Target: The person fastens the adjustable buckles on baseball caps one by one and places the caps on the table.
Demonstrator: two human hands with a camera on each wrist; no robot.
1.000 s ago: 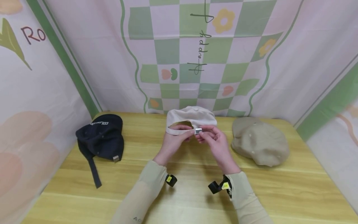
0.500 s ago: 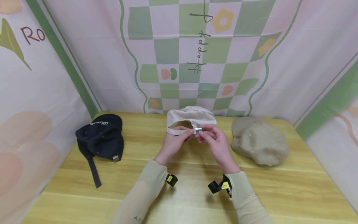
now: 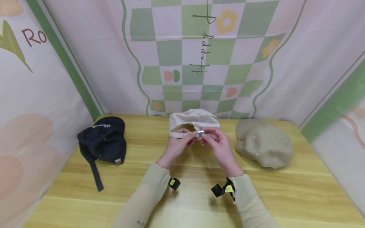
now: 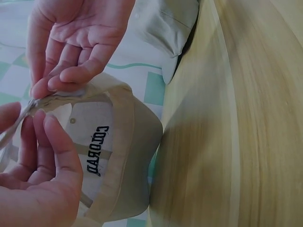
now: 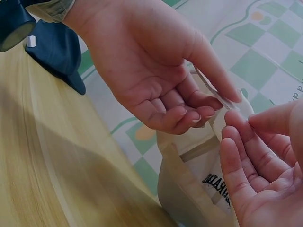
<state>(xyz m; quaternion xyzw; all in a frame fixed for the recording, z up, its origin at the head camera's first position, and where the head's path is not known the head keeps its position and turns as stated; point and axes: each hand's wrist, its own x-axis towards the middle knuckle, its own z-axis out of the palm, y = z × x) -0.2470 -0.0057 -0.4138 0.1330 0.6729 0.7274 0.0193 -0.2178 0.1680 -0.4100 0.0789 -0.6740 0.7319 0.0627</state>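
A cream baseball cap (image 3: 196,117) is held up near the back of the table, its rear strap (image 3: 179,134) and arched opening toward me. My left hand (image 3: 180,146) pinches the strap between thumb and fingers, just left of a silver metal buckle (image 3: 201,133). On the buckle's right side, my right hand (image 3: 220,147) pinches the strap end by the buckle. Both hands' fingertips nearly meet there. Dark lettering (image 4: 97,149) shows through inside the crown in the left wrist view. How the strap runs through the buckle is hidden by the fingers.
A dark navy cap (image 3: 102,139) lies at the left, its loose strap (image 3: 96,175) hanging toward the front. A khaki cap (image 3: 265,144) lies at the right. Behind the wooden table (image 3: 196,205) hangs a checked, flowered cloth (image 3: 194,50).
Both hands and the cream cap stay almost in place, with only a very slight shift to the left in view. The grips look the same.
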